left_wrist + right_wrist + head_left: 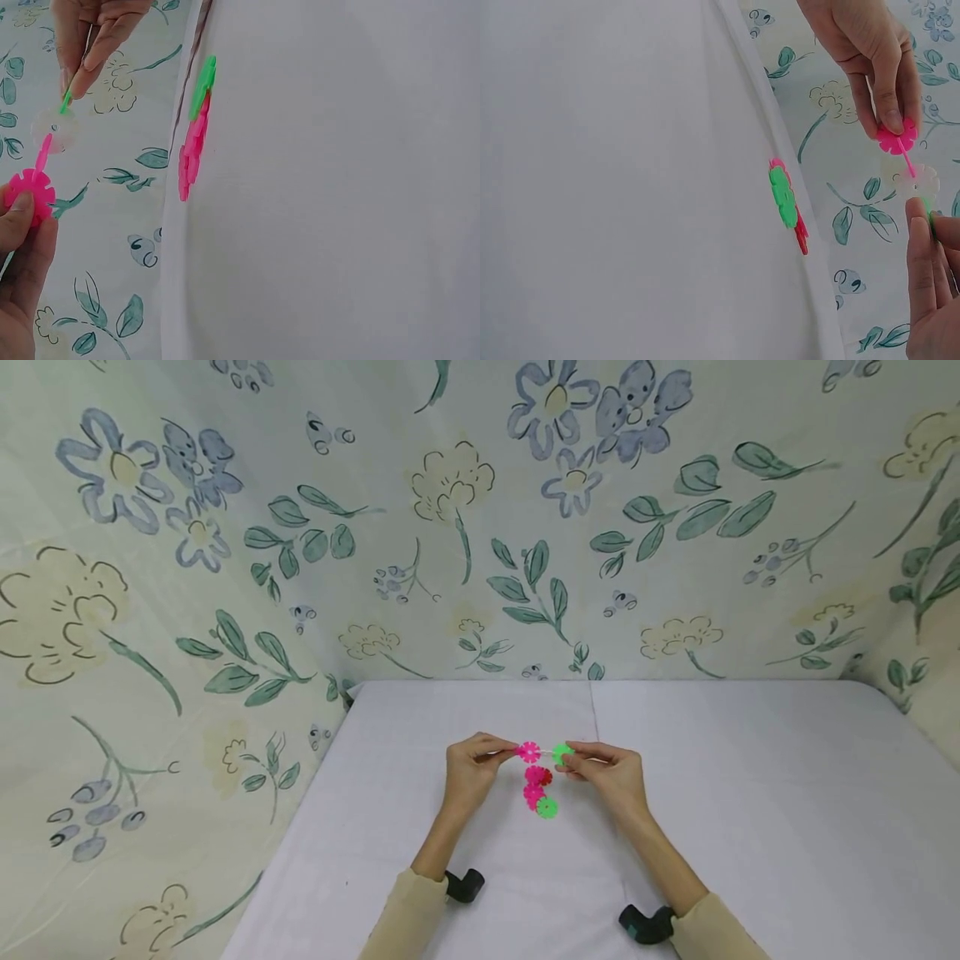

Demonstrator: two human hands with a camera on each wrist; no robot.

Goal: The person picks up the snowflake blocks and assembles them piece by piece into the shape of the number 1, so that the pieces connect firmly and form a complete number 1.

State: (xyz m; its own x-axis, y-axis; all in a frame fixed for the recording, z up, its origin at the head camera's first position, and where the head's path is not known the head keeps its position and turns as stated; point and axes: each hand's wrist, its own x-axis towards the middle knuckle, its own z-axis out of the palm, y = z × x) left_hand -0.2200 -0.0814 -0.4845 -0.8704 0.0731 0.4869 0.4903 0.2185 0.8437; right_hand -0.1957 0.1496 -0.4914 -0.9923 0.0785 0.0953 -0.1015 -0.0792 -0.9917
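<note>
Several flower-edged plastic interlocking discs are joined in a short chain held above the table. My left hand pinches the pink disc at one end. A second pink disc, seen edge-on, joins it to a clear disc in the middle. At the other end, my right hand pinches a green disc, which meets the clear disc's edge; how deep it sits there I cannot tell. Just below the hands in the head view lie pink discs, a red disc and a green disc, overlapping.
A white cloth covers the table, creased near its middle. Behind and to the left hangs a floral curtain. Black curved camera mounts sit at both wrists, beside the beige sleeves.
</note>
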